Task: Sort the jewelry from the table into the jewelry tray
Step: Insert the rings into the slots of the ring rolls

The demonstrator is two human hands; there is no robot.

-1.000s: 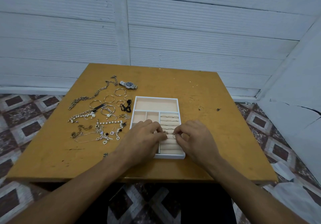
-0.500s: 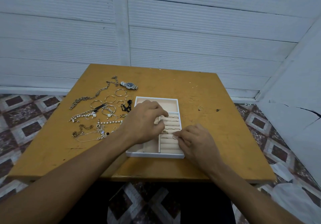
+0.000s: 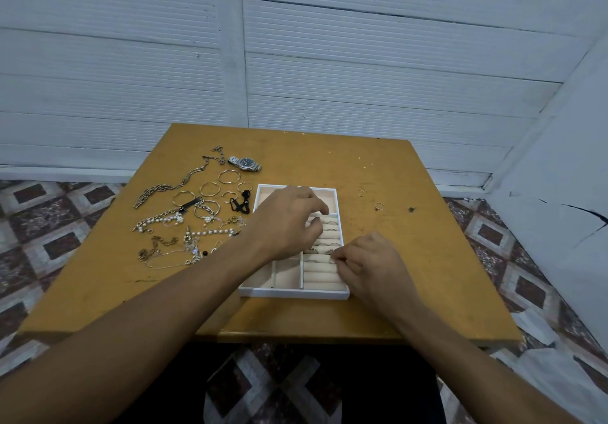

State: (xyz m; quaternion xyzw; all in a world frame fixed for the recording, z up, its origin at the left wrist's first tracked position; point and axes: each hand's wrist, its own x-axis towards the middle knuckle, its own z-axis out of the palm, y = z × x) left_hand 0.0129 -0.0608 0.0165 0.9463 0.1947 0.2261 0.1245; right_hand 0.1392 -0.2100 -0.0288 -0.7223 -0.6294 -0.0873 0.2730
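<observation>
Tray (image 3: 292, 293) holds several rings (image 3: 329, 244); right hand (image 3: 375, 269) pinches ring (image 3: 331, 260) over it; left hand (image 3: 286, 223) grasp unclear. Chains (image 3: 171, 186), bangles (image 3: 209, 189), watch (image 3: 246, 163), two loose rings (image 3: 379, 206) not yet sorted.

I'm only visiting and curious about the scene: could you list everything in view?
table: one, yellow-brown, centre
tray: one, white with beige lining, mid-table
watch: one, silver with a dark dial, behind the tray's left corner
hoops: about six, gold, left of the tray
chains: several tangled, silver and gold, table's left part
pearls: two strands, white, among the chains
black piece: one, by the tray's far left corner
loose rings: two, pale metal, right of the tray
slotted rings: several, in the tray's rolls
wall: white boards, behind
floor: patterned tiles
left hand: over the tray, fingers curled, grip unclear
right hand: pinches a ring at the rolls
</observation>
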